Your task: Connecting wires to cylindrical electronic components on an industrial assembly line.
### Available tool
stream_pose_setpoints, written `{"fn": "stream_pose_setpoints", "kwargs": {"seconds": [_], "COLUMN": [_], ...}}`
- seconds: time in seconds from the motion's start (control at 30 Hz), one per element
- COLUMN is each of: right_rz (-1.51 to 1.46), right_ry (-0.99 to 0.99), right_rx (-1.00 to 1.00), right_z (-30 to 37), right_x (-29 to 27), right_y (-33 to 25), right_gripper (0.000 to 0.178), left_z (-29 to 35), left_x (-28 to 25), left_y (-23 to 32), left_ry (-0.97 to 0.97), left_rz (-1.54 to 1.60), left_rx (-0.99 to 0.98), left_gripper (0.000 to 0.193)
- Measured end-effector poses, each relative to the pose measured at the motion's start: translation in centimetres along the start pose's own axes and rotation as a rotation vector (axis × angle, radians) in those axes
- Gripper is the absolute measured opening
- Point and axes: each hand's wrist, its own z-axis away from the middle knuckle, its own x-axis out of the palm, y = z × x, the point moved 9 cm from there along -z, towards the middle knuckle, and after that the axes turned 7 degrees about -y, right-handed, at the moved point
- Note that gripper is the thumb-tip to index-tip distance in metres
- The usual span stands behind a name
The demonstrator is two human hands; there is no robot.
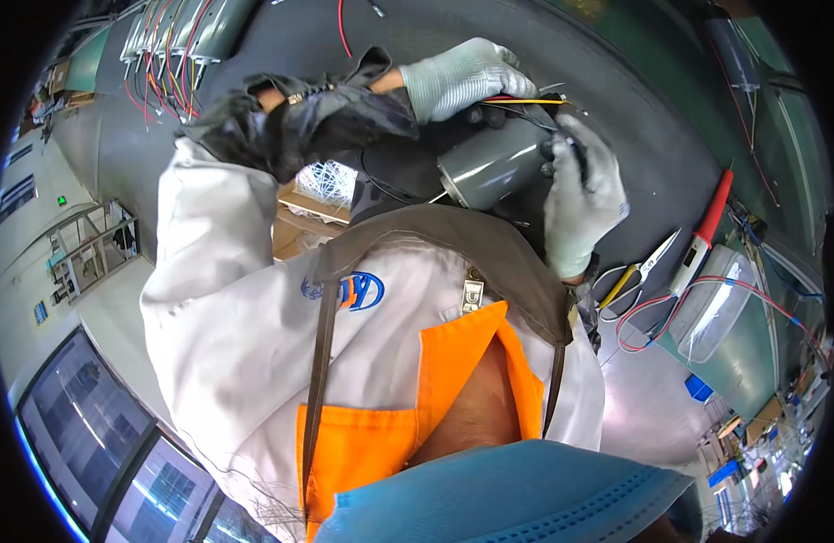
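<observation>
A grey cylindrical motor (494,167) lies tilted on the dark bench close to my apron. Red, yellow and black wires (525,101) cross above its upper side. My left hand (467,80), in a pale knit glove with dark fingertips, comes in from the left with its fingers closed on these wires. At the motor's right end is my right hand (587,181), gloved alike. Its fingers are bent, with dark fingertips against the motor; a black wire runs up to them, and their exact grip is partly hidden.
Several similar grey motors with coloured leads (186,36) stand at the far left. To the right lie scissors (657,258), a red-handled tool (706,231) with a red cable and a clear plastic case (717,303). A cardboard box (299,222) sits below my left forearm.
</observation>
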Motion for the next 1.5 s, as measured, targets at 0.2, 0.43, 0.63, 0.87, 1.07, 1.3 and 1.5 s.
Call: {"fn": "stream_pose_setpoints", "kwargs": {"seconds": [0.2,0.43,0.63,0.87,1.07,1.3,1.5], "right_rz": [-0.694,-0.601,-0.552,-0.25,0.338,-0.205,-0.158], "right_ry": [0.054,-0.004,-0.199,-0.219,-0.107,0.143,0.102], "right_rx": [0.322,0.355,0.433,0.524,0.117,0.483,0.417], "right_z": [-2.8,-3.2,-3.9,-2.7,-2.7,-2.2,-5.5], "right_x": [-1.2,-1.8,-2.6,-4.1,-6.7,-9.6,-7.2], "right_y": [2.6,3.0,3.6,4.1,1.1,11.1,11.7], "right_gripper": [0.027,0.04,0.04,0.027,0.016,0.012,0.009], "left_z": [-0.9,-1.7,-2.7,-4.5,-1.7,-1.2,-0.3], "left_x": [1.5,2.4,3.4,5.1,5.2,5.7,7.5], "left_y": [-1.3,-0.7,0.5,1.9,4.0,3.3,5.4], "left_ry": [0.239,0.208,0.171,0.228,0.457,0.456,0.509], "left_rz": [0.454,0.419,0.292,0.086,-0.174,-0.082,-0.69], "left_rx": [-0.056,-0.009,0.053,0.146,0.369,0.257,0.426], "left_gripper": [0.032,0.029,0.029,0.028,0.031,0.026,0.022]}}
